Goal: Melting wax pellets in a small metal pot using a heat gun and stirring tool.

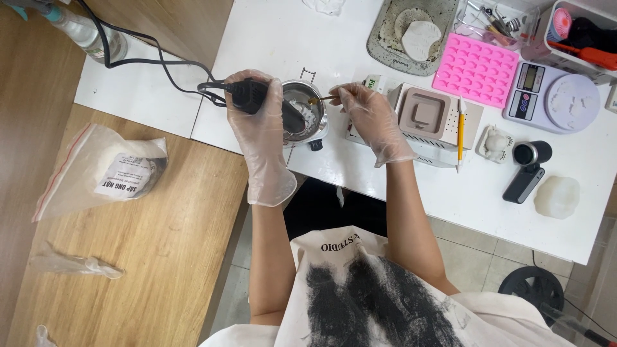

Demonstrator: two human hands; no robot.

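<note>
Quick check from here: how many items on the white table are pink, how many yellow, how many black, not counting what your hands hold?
Pink: 1, the silicone mould
Yellow: 1, the pencil-like tool
Black: 1, the handheld device lying by the white lump
Total: 3

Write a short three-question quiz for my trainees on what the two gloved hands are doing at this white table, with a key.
1. True or false: the left hand holds a black corded tool over the small metal pot.
2. What does the right hand hold?
A. a thin stick reaching to the pot
B. the pink mould
C. the yellow pen
3. Fill in: the digital scale sits to the ____ of the pink mould in the picture.

Key: 1 true; 2 A; 3 right.
</note>
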